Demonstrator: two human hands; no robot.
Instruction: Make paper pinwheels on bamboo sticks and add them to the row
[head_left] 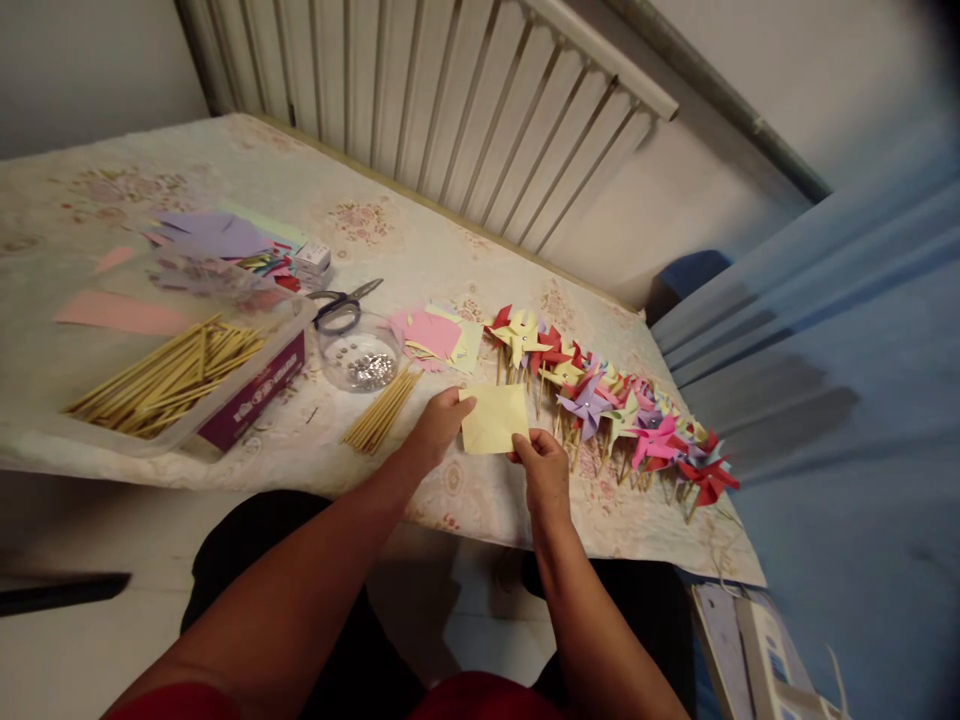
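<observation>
Flowery tablecloth (285,200) underneath. Left hand (439,425) and right hand (546,470) pinch yellow paper (491,420), pinwheels (589,405) to their right; I'd guess paper-prep step, next move wants a light touch.

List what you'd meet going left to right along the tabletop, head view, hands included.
Plastic bin of sticks → clear round dish of metal bits → left hand → yellow paper square → right hand → purple pinwheel → bright pink pinwheel → red pinwheel.
</observation>
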